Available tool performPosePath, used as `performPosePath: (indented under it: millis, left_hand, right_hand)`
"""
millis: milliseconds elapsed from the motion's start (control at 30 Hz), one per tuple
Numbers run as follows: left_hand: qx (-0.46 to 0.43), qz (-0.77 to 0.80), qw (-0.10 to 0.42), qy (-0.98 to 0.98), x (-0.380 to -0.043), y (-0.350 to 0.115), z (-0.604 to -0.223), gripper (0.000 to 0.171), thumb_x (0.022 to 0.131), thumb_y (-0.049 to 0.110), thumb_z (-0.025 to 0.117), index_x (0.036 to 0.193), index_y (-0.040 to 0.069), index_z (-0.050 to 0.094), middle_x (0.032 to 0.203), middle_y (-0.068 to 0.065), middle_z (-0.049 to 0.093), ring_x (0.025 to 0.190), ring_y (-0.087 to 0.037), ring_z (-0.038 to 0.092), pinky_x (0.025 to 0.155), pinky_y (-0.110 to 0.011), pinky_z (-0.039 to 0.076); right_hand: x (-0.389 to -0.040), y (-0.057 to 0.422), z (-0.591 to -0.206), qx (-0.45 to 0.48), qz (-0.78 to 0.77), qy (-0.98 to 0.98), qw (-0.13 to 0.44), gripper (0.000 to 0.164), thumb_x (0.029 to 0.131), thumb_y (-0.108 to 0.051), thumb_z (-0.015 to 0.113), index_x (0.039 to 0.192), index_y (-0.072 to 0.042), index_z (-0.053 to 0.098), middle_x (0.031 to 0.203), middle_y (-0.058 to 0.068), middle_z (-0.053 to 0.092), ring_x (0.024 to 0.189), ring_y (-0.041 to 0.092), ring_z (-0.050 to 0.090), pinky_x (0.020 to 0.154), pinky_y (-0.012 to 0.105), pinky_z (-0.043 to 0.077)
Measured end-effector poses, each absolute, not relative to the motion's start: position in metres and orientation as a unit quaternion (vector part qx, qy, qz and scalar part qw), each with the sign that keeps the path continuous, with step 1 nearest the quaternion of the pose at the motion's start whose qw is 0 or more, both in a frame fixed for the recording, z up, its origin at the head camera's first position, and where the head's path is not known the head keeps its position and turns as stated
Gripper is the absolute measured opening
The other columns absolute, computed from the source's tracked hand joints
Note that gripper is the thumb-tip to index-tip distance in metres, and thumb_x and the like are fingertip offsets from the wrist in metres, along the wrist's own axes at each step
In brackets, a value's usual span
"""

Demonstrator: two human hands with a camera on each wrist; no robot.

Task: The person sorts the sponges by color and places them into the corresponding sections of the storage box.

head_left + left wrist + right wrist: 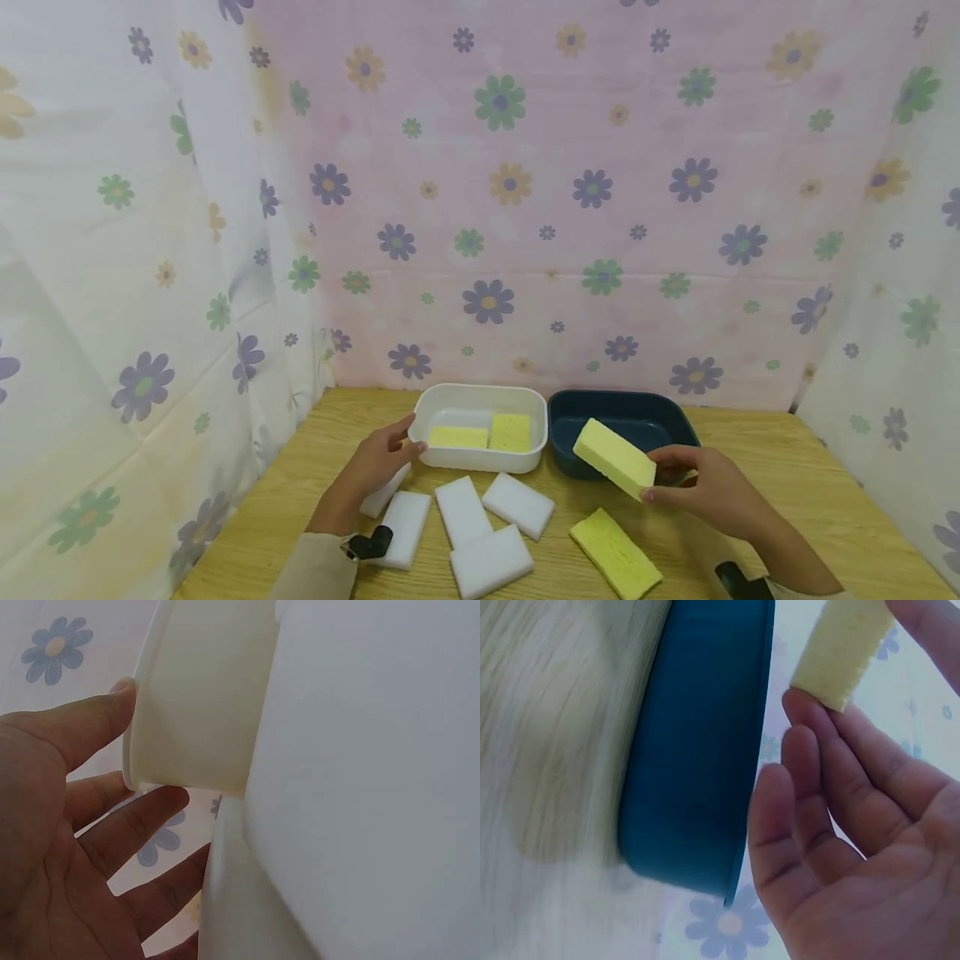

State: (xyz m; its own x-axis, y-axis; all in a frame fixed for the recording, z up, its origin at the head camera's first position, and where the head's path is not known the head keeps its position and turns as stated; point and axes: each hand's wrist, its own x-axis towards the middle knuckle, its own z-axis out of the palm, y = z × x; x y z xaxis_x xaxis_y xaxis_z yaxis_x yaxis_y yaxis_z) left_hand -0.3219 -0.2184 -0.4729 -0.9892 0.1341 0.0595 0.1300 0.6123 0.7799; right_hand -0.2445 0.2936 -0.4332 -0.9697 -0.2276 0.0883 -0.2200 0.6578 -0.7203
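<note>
My right hand pinches a pale yellow sponge block between thumb and fingers, tilted above the front right part of the dark blue tub. In the right wrist view, the sponge block stands out from the fingertips, beside the tub's blue wall. My left hand holds the left end of a white tub, thumb and fingers at its rim. Two yellow sponges lie inside that tub. In the left wrist view, the thumb touches the rim.
Several white sponge blocks lie on the wooden table in front of the white tub, two of them overlapping. Another yellow sponge lies in front of the blue tub. Flowered cloth hangs behind and at both sides.
</note>
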Motion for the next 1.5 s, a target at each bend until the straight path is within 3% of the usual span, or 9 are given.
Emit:
performPosePath:
  millis: [300,633,1067,1500]
  left_hand:
    - [0.073,0.435,0.002,0.898,-0.321,-0.219,-0.473,0.073,0.101,0.042,0.067,0.161,0.014,0.038,0.157,-0.017,0.050,0.140,-0.048,0.050,0.107,-0.059,0.049]
    - [0.072,0.433,0.006,0.899,-0.323,-0.219,-0.476,0.073,0.101,0.042,0.067,0.162,0.015,0.038,0.156,-0.016,0.051,0.140,-0.048,0.050,0.106,-0.059,0.050]
    - [0.074,0.433,0.003,0.898,-0.320,-0.218,-0.474,0.073,0.101,0.042,0.067,0.162,0.014,0.037,0.156,-0.018,0.050,0.140,-0.049,0.050,0.108,-0.061,0.048]
    - [0.073,0.438,0.003,0.896,-0.321,-0.217,-0.472,0.072,0.101,0.040,0.067,0.162,0.013,0.037,0.156,-0.017,0.050,0.140,-0.049,0.049,0.109,-0.061,0.047]
  right_hand:
    - [-0.251,0.270,-0.427,-0.099,-0.338,0.934,-0.061,0.063,0.076,-0.061,0.086,0.118,-0.016,0.072,0.109,0.000,0.071,0.096,0.012,0.064,0.075,0.026,0.056]
    - [-0.259,0.243,-0.424,-0.120,-0.325,0.931,-0.115,0.050,0.076,-0.061,0.085,0.102,-0.021,0.069,0.090,-0.008,0.067,0.083,0.009,0.059,0.072,0.025,0.051]
    - [-0.274,0.210,-0.421,-0.136,-0.321,0.927,-0.137,0.054,0.076,-0.065,0.084,0.096,-0.018,0.066,0.081,-0.002,0.062,0.072,0.011,0.051,0.064,0.026,0.044]
    - [-0.288,0.181,-0.420,-0.095,-0.330,0.929,-0.138,0.062,0.073,-0.069,0.083,0.098,-0.016,0.065,0.082,-0.004,0.062,0.068,0.013,0.054,0.064,0.030,0.046]
